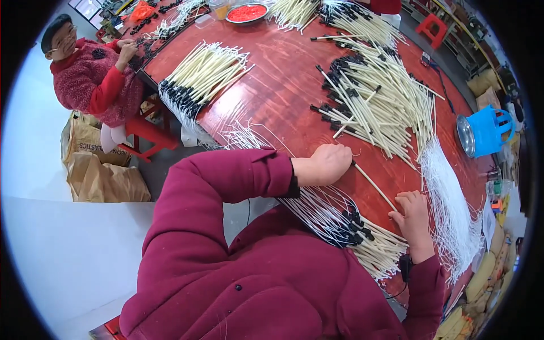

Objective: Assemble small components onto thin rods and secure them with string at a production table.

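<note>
A single pale rod (374, 184) with a dark tip lies slantwise between my hands. My right hand (413, 218) is closed at its lower end, thumb and fingers meeting there. My left hand (331, 164) is curled shut beside the dark tip; what its fingers pinch is hidden, though a thin strand curls out near it. Close to my body, below both hands, rests a bundle of similar rods (377, 249) with black ends and white cords (317, 212). Beyond my hands is a large heap of such rods (379, 102), dark ends mostly to the left.
Long white cords (450, 204) trail down the right side of the red table (283, 73). Another rod bundle (209, 73) lies far left. A bowl of red pieces (246, 13) and a blue container (487, 130) stand farther out. A co-worker (96, 79) sits at the left.
</note>
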A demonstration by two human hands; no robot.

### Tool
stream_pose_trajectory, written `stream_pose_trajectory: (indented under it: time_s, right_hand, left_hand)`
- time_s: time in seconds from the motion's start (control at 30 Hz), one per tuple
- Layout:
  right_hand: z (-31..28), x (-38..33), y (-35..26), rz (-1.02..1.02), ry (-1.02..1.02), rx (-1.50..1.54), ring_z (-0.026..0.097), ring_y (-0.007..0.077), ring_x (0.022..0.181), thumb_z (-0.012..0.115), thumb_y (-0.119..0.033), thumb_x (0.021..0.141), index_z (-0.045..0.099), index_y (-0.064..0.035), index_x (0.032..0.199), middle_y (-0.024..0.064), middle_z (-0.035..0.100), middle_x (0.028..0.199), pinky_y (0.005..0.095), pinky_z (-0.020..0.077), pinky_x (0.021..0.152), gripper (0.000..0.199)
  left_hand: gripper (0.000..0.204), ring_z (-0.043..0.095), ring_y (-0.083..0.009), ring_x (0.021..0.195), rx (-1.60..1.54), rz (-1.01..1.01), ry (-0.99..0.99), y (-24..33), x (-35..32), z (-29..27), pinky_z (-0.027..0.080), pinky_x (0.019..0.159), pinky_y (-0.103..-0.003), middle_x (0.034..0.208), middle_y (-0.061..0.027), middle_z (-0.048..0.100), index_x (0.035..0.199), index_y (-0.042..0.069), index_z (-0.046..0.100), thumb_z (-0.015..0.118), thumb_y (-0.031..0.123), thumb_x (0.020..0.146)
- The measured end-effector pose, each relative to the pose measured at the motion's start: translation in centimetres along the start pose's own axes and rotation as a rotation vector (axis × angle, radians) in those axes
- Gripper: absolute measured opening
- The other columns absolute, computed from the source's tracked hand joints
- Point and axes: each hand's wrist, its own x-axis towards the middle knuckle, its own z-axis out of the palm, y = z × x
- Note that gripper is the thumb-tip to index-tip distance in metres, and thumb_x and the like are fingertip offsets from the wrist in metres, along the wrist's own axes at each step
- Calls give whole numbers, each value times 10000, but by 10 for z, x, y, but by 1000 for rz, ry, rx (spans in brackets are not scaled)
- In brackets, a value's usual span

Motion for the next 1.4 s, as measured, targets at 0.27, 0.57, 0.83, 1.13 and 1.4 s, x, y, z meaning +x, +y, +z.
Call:
stream_pose_trajectory:
  time_s: [0.27, 0.57, 0.83, 1.13, 1.4]
  right_hand:
    - [10, 1, -2, -25, 60, -76, 575, 300, 907, 777, -12, 706, 642, -44, 862, 90, 641, 916, 423, 424, 852, 209]
    - [17, 2, 7, -33, 80, -106, 566, 297, 854, 724, 5, 723, 626, -52, 790, 94, 614, 835, 427, 427, 828, 132]
    - [12, -6, 6, -8, 120, -45, 567, 317, 828, 691, 41, 697, 578, -59, 777, 107, 605, 821, 433, 422, 782, 171]
    - [-49, -10, -1, -42, 182, -76, 577, 307, 836, 664, 6, 723, 572, -51, 809, 93, 585, 818, 417, 434, 824, 138]
    - [-60, -62, -31, 48, -19, -5, 554, 265, 818, 660, 2, 719, 552, -39, 674, 96, 556, 762, 378, 429, 809, 124]
  left_hand:
    - [167, 699, -412, 848, -148, -107, 6, 11, -1, -13, 563, 748, -503, 871, -240, 694, 923, -42, 602, 571, 116, 882]
    - [209, 673, -419, 819, -372, -17, 71, 8, 0, -20, 533, 741, -502, 860, -236, 678, 934, -43, 573, 592, 165, 933]
    - [176, 657, -387, 770, -485, -36, 72, 17, -5, -63, 524, 713, -462, 838, -241, 662, 956, -19, 590, 617, 153, 927]
    - [183, 573, -165, 688, -188, -305, 401, -103, -47, -147, 475, 623, -341, 810, -56, 623, 1001, 2, 609, 578, 182, 1002]
    - [246, 632, -301, 697, 417, -279, 426, -173, -129, -164, 490, 672, -409, 798, -153, 659, 1025, 1, 635, 580, 241, 1019]
